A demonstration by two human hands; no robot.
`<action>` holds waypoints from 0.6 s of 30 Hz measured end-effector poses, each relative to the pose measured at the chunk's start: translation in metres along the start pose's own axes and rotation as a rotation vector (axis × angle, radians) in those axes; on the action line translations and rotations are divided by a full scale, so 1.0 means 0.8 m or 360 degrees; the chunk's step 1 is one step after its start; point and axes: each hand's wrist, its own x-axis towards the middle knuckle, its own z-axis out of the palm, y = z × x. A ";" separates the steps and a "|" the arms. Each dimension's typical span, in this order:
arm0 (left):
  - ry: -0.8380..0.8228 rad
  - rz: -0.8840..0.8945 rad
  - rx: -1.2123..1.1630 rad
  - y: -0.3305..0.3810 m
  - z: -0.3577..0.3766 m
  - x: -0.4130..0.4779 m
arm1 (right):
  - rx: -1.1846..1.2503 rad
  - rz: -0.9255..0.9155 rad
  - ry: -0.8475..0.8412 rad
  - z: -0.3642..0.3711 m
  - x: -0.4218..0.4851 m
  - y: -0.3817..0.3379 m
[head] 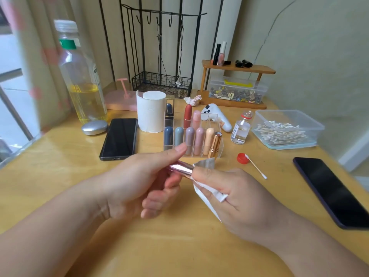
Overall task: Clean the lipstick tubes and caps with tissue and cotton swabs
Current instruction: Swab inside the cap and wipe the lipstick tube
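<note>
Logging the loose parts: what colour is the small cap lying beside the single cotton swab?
Red; the cap shows clearest in the head view.

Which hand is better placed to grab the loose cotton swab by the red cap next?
Right, most likely. The cotton swab lies on the table just right of the right hand, which holds only tissue. The left hand grips the pink tube and would have to cross over.

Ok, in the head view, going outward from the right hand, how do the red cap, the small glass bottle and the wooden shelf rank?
1. Red cap, just beyond the right hand.
2. Small glass bottle, farther back, beside the swab box.
3. Wooden shelf, at the back by the wall.
</note>
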 end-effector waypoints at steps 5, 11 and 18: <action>0.0035 0.0308 -0.0208 -0.005 0.013 0.004 | 0.0298 0.0169 0.0125 0.001 -0.001 -0.004; 0.0093 0.0706 0.0022 -0.021 0.012 0.015 | 0.1041 0.0477 -0.0100 -0.011 -0.005 -0.006; 0.0351 0.1051 0.0918 -0.022 -0.004 0.012 | 0.1522 0.0686 -0.0188 -0.014 -0.005 0.008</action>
